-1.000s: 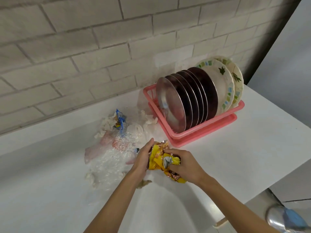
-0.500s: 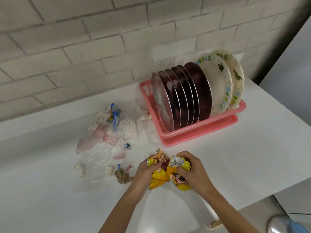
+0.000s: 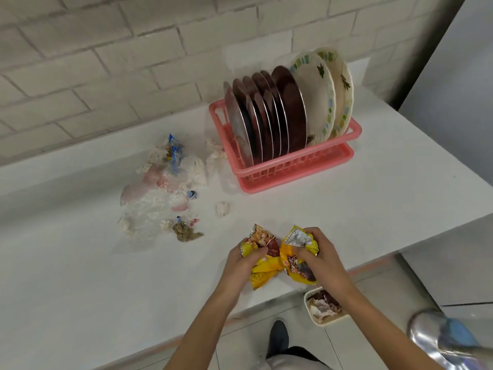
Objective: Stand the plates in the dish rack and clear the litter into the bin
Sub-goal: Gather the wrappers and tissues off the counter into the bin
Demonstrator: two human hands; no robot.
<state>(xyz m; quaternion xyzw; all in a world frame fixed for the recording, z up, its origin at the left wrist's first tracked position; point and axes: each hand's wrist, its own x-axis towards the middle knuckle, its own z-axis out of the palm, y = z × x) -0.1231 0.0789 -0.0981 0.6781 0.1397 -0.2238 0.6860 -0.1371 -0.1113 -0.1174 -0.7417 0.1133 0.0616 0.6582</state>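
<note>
Both hands hold crumpled yellow snack wrappers (image 3: pixel 277 259) above the table's front edge. My left hand (image 3: pixel 244 261) grips the left bunch and my right hand (image 3: pixel 318 256) grips the right bunch. A pink dish rack (image 3: pixel 296 166) at the back holds several steel plates (image 3: pixel 266 121) and two patterned white plates (image 3: pixel 322 89), all standing upright. More litter (image 3: pixel 162 188), clear plastic, tissue bits and a blue wrapper, lies left of the rack. A cream bin (image 3: pixel 324 309) with rubbish inside sits on the floor below my right wrist.
A small tissue ball (image 3: pixel 222 208) and a brown scrap (image 3: pixel 185 232) lie on the white table (image 3: pixel 80 276). A brick wall backs the table. My shoe (image 3: pixel 277 339) is on the floor, and a shiny metal object (image 3: pixel 440 340) is at the lower right.
Both hands drew the yellow wrappers back from the litter pile toward the table's front edge. The view tilted down, bringing the bin on the floor into sight.
</note>
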